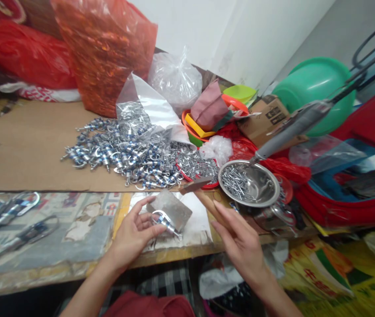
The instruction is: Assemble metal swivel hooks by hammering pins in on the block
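Note:
My left hand (136, 233) pinches a small silver-and-blue metal fitting (167, 223) with a curved white-silver arm between thumb and fingers. The fitting is over a flat grey metal block (178, 208) near the table's front edge; whether it rests on the block I cannot tell. In my right hand (242, 242) is a hammer (213, 206), gripped by its wooden handle. The hammer's head is just above and to the right of the block. White paper (200, 224) shows around the block.
A pile of similar fittings (121, 152) lies behind my left hand. Small metal pieces fill a red dish (212, 186); pins lie in a steel bowl (275, 193). A grey-handled rod (280, 132) slants above the bowl. More fittings (25, 235) lie at left.

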`<state>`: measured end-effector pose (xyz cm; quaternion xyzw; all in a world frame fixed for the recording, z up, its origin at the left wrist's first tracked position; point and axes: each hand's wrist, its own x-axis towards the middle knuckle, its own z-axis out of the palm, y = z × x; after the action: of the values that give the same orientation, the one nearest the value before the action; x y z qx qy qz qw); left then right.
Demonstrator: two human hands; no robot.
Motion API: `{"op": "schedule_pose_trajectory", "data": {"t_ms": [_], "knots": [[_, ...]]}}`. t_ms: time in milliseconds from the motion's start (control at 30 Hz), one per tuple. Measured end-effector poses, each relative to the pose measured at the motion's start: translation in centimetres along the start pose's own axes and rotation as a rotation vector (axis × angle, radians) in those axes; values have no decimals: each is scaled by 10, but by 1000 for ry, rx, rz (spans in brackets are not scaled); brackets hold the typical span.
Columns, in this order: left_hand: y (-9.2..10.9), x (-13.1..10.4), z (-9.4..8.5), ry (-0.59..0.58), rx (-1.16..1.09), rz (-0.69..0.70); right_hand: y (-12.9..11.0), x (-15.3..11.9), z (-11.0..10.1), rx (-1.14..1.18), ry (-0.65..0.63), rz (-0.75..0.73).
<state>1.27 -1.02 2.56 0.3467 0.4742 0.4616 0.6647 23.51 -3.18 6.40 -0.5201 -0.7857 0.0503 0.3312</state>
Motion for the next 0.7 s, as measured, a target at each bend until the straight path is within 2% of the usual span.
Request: {"op": "schedule_pose_trajectory", "data": {"t_ms": [33, 100, 167, 200, 300, 367, 467, 533, 600, 633, 700], "knots": [[0, 0, 0, 0, -3, 4, -6, 0, -1, 6, -3, -69], [-1, 0, 1, -4, -13, 11, -13, -3, 1, -25, -109, -142], [-1, 0, 0, -11, -23, 15, -15, -8, 5, -91, -238, -130], [0, 0, 0, -12, -26, 15, -14, -10, 7, -115, -255, -113], [-1, -1, -1, -12, -29, 16, -13, -18, 11, -106, -174, -95], [-2, 0, 1, -9, -27, 17, -12, -22, 13, -72, -188, -84], [-2, 0, 5, -3, -18, 18, -7, -26, 16, -30, -224, 11], [5, -4, 2, 27, -2, 29, 1, -27, 18, 14, -145, 100], [16, -11, -15, 148, 53, 81, 14, -27, 19, 42, -57, 206], [24, -15, -31, 256, 109, 131, 22, -27, 20, 51, -36, 268], [37, -25, -74, 553, 299, 255, 36, -29, 21, 67, -48, 388]]}}
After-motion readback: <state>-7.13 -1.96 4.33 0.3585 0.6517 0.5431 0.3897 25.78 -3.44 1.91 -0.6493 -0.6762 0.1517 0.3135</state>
